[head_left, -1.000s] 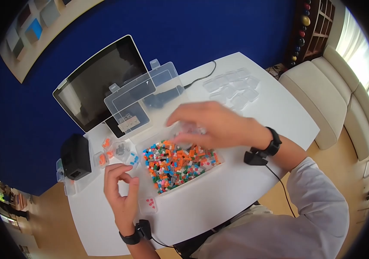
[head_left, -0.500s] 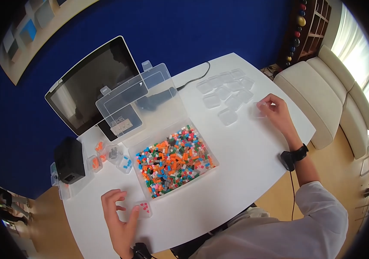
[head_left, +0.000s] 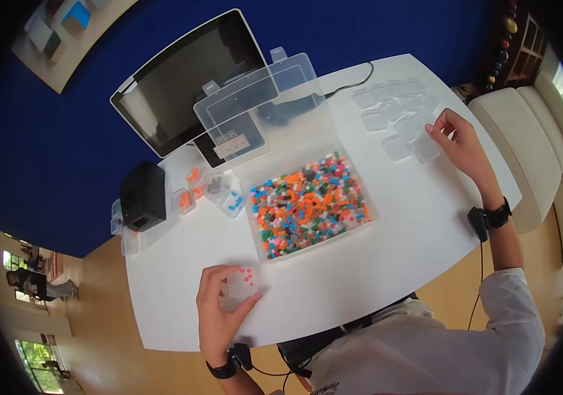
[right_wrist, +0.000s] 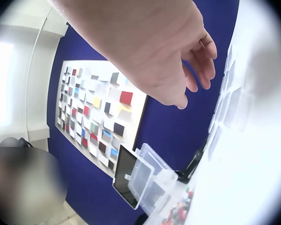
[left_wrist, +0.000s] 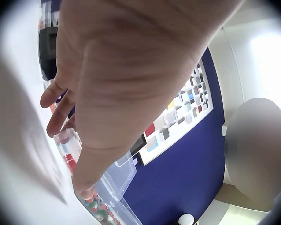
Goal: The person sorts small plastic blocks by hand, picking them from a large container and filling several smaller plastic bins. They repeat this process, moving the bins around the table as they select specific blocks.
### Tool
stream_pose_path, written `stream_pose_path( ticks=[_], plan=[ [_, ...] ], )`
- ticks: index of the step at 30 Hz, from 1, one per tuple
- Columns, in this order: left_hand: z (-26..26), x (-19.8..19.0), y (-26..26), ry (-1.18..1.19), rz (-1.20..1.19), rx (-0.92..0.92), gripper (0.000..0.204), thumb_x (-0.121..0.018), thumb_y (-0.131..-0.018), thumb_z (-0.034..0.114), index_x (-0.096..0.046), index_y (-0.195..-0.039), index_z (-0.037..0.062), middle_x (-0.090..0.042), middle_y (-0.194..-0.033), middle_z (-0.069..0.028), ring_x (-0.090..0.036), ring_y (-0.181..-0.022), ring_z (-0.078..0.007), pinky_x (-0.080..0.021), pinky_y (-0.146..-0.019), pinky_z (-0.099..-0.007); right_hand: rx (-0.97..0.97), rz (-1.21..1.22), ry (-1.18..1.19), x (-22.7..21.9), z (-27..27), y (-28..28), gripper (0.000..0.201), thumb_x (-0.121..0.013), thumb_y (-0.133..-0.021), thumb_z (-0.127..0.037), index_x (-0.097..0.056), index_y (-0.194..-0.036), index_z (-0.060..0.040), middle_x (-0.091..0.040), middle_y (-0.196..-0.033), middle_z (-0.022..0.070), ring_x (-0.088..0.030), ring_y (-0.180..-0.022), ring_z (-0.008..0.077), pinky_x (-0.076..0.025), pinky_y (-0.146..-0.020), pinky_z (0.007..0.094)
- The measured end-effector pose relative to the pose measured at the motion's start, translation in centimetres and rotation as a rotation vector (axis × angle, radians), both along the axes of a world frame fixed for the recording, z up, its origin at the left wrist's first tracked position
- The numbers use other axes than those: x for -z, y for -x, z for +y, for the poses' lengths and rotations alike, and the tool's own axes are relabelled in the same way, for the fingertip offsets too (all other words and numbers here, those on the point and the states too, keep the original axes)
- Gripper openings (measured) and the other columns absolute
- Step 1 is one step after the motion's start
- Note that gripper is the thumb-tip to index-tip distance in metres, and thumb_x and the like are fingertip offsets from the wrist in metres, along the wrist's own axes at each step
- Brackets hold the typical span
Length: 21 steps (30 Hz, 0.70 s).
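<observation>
My left hand (head_left: 217, 322) grips a small clear box (head_left: 234, 300) with red-pink pieces in it, fingers along one side and thumb at the other. In the left wrist view the red pieces (left_wrist: 70, 161) show between fingers and thumb. At the right, my right hand (head_left: 464, 148) hovers with loosely bent fingers beside several small clear boxes (head_left: 397, 147); the right wrist view shows nothing in its fingers. Between the hands stands a large clear container (head_left: 324, 244) full of small coloured pieces (head_left: 308, 204), its lid raised at the back.
Small boxes with orange pieces (head_left: 183, 201), grey pieces (head_left: 215, 186) and blue pieces (head_left: 233, 203) stand left of the container. A black device (head_left: 143, 197) and a dark monitor (head_left: 196, 82) are behind them. A cable (head_left: 357, 83) runs along the table's back.
My right hand left the large container for the right side, carrying a small clear piece, and has let it go there. My left hand has closed round the box with red-pink pieces. The head view has shifted.
</observation>
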<state>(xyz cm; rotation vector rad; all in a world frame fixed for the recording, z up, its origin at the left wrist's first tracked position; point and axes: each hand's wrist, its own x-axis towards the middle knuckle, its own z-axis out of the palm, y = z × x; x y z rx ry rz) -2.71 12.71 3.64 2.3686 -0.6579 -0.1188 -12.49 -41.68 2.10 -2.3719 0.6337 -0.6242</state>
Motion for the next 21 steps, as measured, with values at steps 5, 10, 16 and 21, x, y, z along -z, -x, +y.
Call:
stream_pose_path(
  ticks=[5,10,16,21],
  plan=[
    [-3.7,-2.5,-1.3,0.176,-0.274,0.198,0.075,-0.098,-0.074,0.003,-0.069,-0.143,0.0051,-0.069,-0.130,-0.0120,-0.070,-0.112,-0.0247,-0.057,-0.094,-0.0389,-0.559,-0.139,-0.077,-2.8,8.4,-2.2,0.028,-0.092,-0.100,-0.024,-0.072,-0.103,-0.0058,-0.074,-0.106,0.0050,-0.065,-0.095,0.0178,-0.053,-0.089,0.0346],
    [-11.1,0.1,-5.5,0.376,-0.194,0.363,0.111,-0.100,-0.077,0.004,-0.044,-0.173,0.0074,-0.072,-0.139,-0.0146,-0.073,-0.112,-0.0231,-0.061,-0.098,-0.0398,-0.928,-0.112,-0.151,-2.6,16.4,-5.8,0.061,-0.098,-0.095,-0.027,-0.065,-0.142,-0.0061,-0.074,-0.124,0.0118,-0.071,-0.103,0.0244,-0.058,-0.093,0.0387],
    [-12.3,3.6,-7.5,0.499,-0.269,0.322,0.114,-0.098,-0.077,0.001,-0.039,-0.175,0.0077,-0.073,-0.139,-0.0153,-0.077,-0.125,-0.0269,-0.064,-0.106,-0.0437,-0.961,-0.151,-0.311,0.6,18.6,-10.9,0.071,-0.095,-0.097,-0.032,-0.059,-0.153,-0.0044,-0.075,-0.120,0.0200,-0.076,-0.106,0.0308,-0.062,-0.093,0.0428],
    [-11.0,3.9,-7.7,0.431,-0.405,0.274,0.112,-0.100,-0.075,0.003,-0.043,-0.172,0.0073,-0.076,-0.137,-0.0163,-0.078,-0.130,-0.0283,-0.064,-0.113,-0.0458,-1.089,-0.008,-0.188,-2.0,18.7,-12.7,0.062,-0.090,-0.097,-0.023,-0.063,-0.150,-0.0054,-0.079,-0.105,0.0191,-0.079,-0.093,0.0327,-0.065,-0.083,0.0432]
  ],
)
